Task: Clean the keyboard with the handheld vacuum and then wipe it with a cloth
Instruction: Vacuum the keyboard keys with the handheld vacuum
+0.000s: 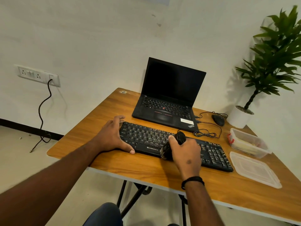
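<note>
Keyboard (177, 145), marked ZEBRONICS, lies near table (146, 175) front edge; left hand (112, 136) spread, bracing its end; right hand (185, 154) grips handheld vacuum (172, 147) on keys.

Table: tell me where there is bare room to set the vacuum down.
Bare wood on the table lies along the near edge in front of the keyboard, and at the far left corner beside the laptop. The right side is crowded: mouse and cable, open container, its lid.
</note>
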`<state>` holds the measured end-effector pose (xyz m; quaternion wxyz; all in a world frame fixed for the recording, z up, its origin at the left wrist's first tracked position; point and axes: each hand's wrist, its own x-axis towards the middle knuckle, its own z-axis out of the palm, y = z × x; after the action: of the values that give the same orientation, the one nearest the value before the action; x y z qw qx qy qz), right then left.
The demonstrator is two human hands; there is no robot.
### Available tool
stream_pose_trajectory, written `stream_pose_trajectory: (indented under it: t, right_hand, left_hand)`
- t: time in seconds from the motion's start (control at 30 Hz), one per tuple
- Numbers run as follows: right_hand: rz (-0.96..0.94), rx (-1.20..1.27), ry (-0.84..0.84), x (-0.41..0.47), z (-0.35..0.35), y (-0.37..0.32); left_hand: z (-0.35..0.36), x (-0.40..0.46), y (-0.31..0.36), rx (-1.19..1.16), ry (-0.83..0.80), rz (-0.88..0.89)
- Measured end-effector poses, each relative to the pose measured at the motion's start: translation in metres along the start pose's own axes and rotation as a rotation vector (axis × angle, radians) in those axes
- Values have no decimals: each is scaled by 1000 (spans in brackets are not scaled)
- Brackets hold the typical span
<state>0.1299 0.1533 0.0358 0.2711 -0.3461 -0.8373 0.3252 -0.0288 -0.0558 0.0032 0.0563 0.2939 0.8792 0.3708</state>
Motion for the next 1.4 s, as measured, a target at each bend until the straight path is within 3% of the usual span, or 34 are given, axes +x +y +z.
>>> stream_pose_trajectory:
  t: [0.7, 0.9, 1.33, 1.4]
  right_hand:
    - [81, 287, -85, 13, 13, -4]
    - [127, 386, -200, 15, 20, -11]
    - [20, 268, -326, 14, 56, -55]
    - [-18, 339, -387, 13, 49, -56]
  left_hand:
    - [1, 2, -3, -1, -2, 10]
    - [1, 2, -4, -6, 2, 9]
    - [3, 4, -9, 14, 5, 16]
    - [2, 4, -9, 18, 2, 17]
